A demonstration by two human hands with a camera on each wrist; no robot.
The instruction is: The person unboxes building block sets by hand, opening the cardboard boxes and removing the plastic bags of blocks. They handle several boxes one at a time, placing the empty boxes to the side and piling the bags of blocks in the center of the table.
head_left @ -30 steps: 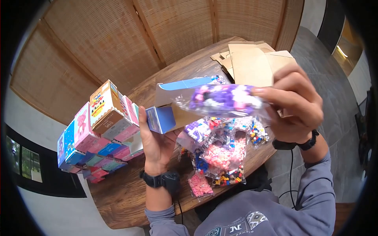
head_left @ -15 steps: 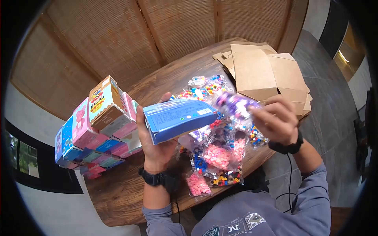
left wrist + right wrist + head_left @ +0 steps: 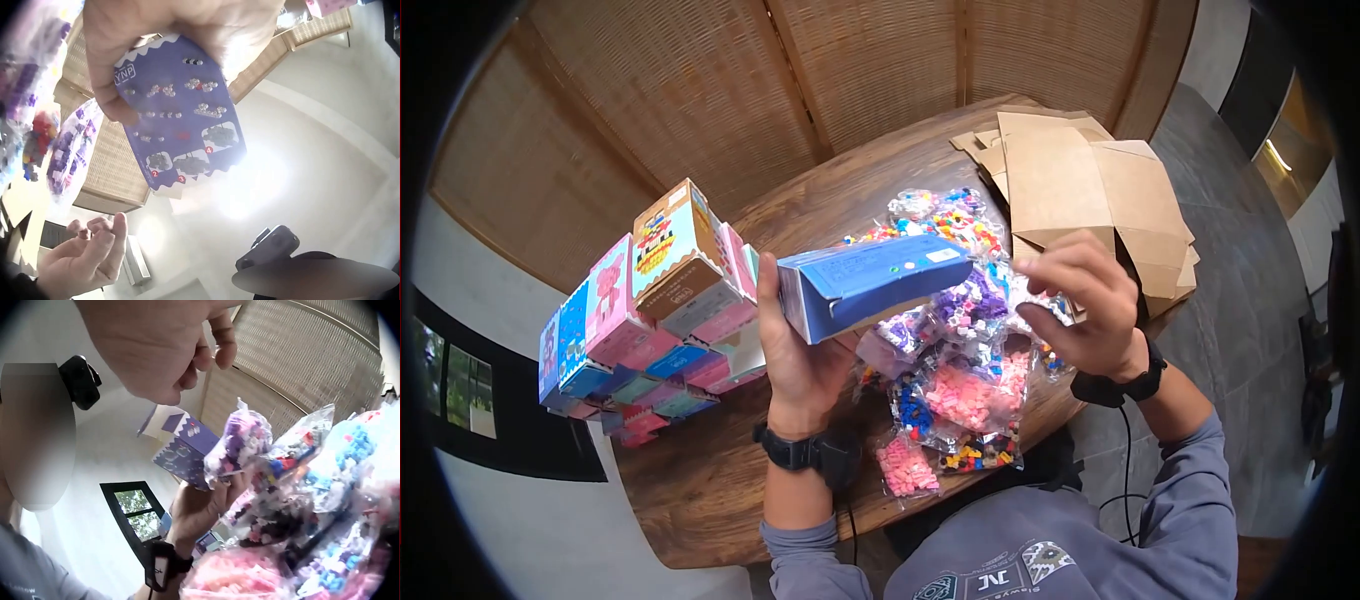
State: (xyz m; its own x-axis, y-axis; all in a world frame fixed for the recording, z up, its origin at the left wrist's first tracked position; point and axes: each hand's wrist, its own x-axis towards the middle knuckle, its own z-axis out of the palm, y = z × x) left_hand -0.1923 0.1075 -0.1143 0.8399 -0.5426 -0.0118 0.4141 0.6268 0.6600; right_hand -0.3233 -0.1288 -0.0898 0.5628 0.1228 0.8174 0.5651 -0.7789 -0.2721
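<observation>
My left hand [image 3: 802, 365] grips a small blue cardboard box [image 3: 880, 285] from its left end and holds it above the table. The side that faces the left wrist camera is a purple-blue panel [image 3: 181, 112] printed with brick pictures and step numbers. In the right wrist view an end flap [image 3: 161, 420] stands out from the box. My right hand [image 3: 1085, 305] hovers right of the box, fingers loosely bent, with nothing in them. Below it, a clear bag of purple and white bricks [image 3: 975, 300] lies on the pile of bagged bricks [image 3: 970, 390].
Stacked colourful boxes [image 3: 665, 290] stand at the table's left. Flattened brown cardboard [image 3: 1065, 180] is piled at the back right. A woven screen [image 3: 880, 80] runs behind the wooden table [image 3: 710, 490]. A cable [image 3: 1128, 460] hangs from the right wrist camera.
The right hand has let go of the purple brick bag, which now lies on the pile. My left hand has turned the box so its open inside no longer faces the head camera.
</observation>
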